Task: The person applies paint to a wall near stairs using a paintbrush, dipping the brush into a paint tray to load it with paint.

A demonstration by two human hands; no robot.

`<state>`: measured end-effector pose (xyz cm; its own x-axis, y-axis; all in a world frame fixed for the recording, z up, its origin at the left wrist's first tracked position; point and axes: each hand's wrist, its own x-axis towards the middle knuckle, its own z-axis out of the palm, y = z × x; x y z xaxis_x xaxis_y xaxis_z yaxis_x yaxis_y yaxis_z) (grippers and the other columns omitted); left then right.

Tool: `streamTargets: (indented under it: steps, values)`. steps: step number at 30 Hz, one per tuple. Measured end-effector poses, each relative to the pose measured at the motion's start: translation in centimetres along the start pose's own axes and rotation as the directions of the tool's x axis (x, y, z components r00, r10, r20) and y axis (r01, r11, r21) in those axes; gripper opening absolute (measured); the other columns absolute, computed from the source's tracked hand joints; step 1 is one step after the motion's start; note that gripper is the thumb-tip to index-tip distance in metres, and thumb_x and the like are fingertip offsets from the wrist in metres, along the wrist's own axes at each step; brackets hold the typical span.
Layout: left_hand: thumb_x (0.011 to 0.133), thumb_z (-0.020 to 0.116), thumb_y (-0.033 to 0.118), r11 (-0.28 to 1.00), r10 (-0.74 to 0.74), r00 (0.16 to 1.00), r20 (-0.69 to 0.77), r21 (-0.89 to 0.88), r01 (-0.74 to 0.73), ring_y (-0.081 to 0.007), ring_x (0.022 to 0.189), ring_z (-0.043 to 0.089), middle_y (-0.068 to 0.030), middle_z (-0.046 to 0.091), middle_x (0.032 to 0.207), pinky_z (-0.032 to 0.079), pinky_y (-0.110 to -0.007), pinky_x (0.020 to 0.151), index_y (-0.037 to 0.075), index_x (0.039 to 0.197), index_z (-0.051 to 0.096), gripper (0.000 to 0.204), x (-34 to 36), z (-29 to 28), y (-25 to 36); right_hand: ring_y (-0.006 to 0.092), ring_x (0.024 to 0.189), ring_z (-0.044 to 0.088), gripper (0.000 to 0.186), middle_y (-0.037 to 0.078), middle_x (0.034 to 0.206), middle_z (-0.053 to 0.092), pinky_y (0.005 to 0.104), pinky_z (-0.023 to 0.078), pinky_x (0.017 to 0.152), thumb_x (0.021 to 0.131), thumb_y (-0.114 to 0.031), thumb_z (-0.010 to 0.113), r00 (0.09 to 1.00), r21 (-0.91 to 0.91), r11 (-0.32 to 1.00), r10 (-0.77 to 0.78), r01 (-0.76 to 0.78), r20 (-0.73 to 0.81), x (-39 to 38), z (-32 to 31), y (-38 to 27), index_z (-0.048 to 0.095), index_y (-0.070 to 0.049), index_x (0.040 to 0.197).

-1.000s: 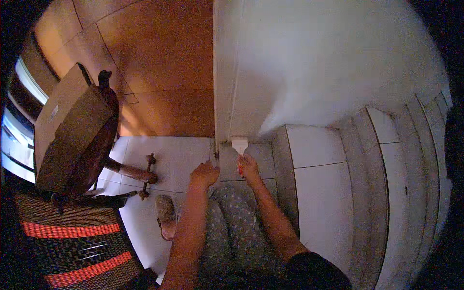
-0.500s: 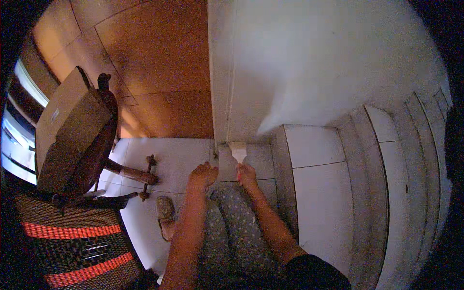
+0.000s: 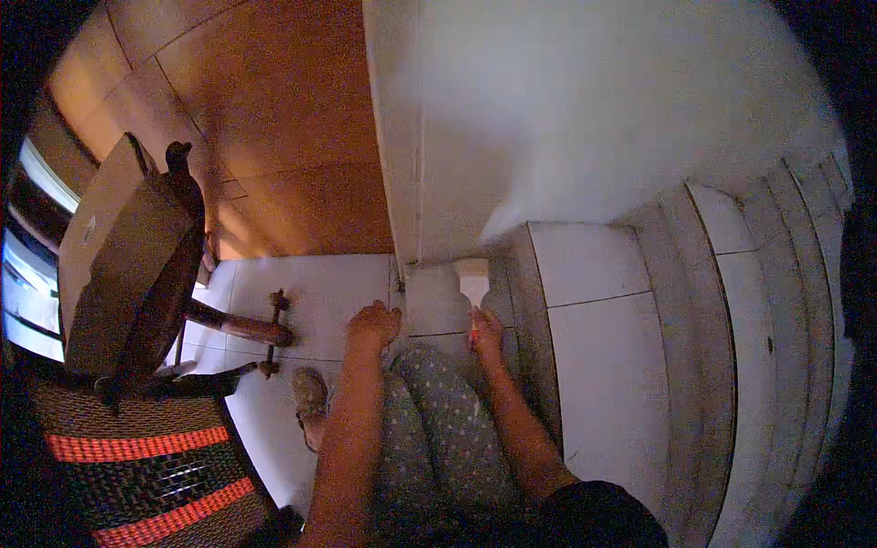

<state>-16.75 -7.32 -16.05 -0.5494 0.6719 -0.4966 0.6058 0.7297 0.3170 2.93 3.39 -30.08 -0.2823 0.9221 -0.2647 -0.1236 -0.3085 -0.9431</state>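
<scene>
My right hand point(image 3: 487, 333) is closed around the red handle of a flat, wide paintbrush point(image 3: 473, 279). Its pale bristle end points away from me, over the white floor tiles point(image 3: 434, 297) at the foot of the wall and close to the lowest stair. To the left of it, my left hand point(image 3: 373, 324) is held above the tiles with the fingers curled in. Whether anything is inside those fingers is hidden. Between my forearms are my knees in grey dotted trousers point(image 3: 429, 411).
White-tiled stairs point(image 3: 603, 356) climb on the right. Ahead stands a pale wall point(image 3: 512, 110) beside an orange-brown panel point(image 3: 301, 119). On the left are a cardboard box point(image 3: 119, 265) on dark wooden furniture and a woven black, brown and orange seat point(image 3: 146, 457). A slipper point(image 3: 311, 393) shows beside my left forearm.
The paintbrush in my right hand has moved right, nearer to the lowest stair. My left hand has shifted slightly in the picture, staying curled. The whole view has drifted a little.
</scene>
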Motion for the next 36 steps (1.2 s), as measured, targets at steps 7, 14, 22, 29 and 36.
streamTargets:
  steps: [7, 14, 22, 29, 36]
  values:
    - [0.082, 0.038, 0.042, 0.997, 0.058, 0.998, -0.015, 0.042, -0.058, -0.0379, 0.104, 0.052, -0.0253, 0.052, 0.113, 0.039, -0.046, 0.092, -0.004, 0.108, 0.050, 0.054, 1.9, 1.7, -1.3, 0.0102, 0.036, 0.040, 0.017, 0.000, 0.051, 0.048, 0.0256, 0.031, 0.034, 0.082, -0.028, 0.062, 0.965, -0.087, 0.971, 0.205, -0.221, -0.165, 4.7, -5.6, 5.3, 0.059, -0.011, 0.079]
    - [0.083, 0.040, 0.044, 0.999, -0.052, 0.998, -0.030, -0.007, 0.052, -0.0383, 0.102, 0.053, -0.0253, 0.054, 0.110, 0.040, -0.046, 0.090, -0.003, 0.110, 0.049, 0.056, 0.5, 0.2, -3.4, 0.0163, 0.062, 0.054, 0.018, 0.008, 0.069, 0.058, 0.0305, 0.044, 0.057, 0.079, -0.010, 0.062, 0.953, -0.575, 0.806, -0.269, 0.144, -0.139, 0.9, 0.5, 1.8, 0.059, 0.004, 0.090]
    - [0.084, 0.040, 0.044, 0.999, 0.038, 0.999, -0.020, 0.008, -0.038, -0.0375, 0.100, 0.054, -0.0252, 0.055, 0.108, 0.040, -0.047, 0.088, -0.002, 0.109, 0.049, 0.053, 1.7, 1.6, -1.2, 0.0204, 0.065, 0.056, 0.021, 0.011, 0.073, 0.059, 0.0326, 0.045, 0.061, 0.075, -0.003, 0.058, 0.872, -0.647, 0.723, -0.454, 0.241, -0.184, 2.5, -1.5, -0.3, 0.057, 0.005, 0.094]
    - [0.085, 0.038, 0.046, 0.995, 0.089, 0.996, -0.007, 0.052, -0.088, -0.0380, 0.101, 0.053, -0.0254, 0.053, 0.110, 0.040, -0.047, 0.089, -0.001, 0.111, 0.049, 0.055, 2.7, 2.6, -2.2, 0.0229, 0.070, 0.057, 0.032, 0.014, 0.078, 0.060, 0.0331, 0.046, 0.064, 0.069, 0.000, 0.058, 0.942, -0.566, 0.806, -0.304, 0.175, -0.141, 2.8, 2.2, -1.6, 0.056, 0.005, 0.101]
    - [0.085, 0.037, 0.045, 0.996, 0.054, 0.998, 0.013, 0.070, -0.055, -0.0392, 0.105, 0.050, -0.0245, 0.051, 0.115, 0.038, -0.047, 0.091, -0.002, 0.115, 0.047, 0.056, 3.9, 3.2, -4.5, 0.0219, 0.081, 0.061, 0.044, 0.017, 0.092, 0.062, 0.0292, 0.047, 0.072, 0.066, 0.002, 0.055, 0.959, -0.618, 0.742, -0.276, 0.259, 0.070, 0.5, 2.5, -1.2, 0.055, 0.002, 0.111]
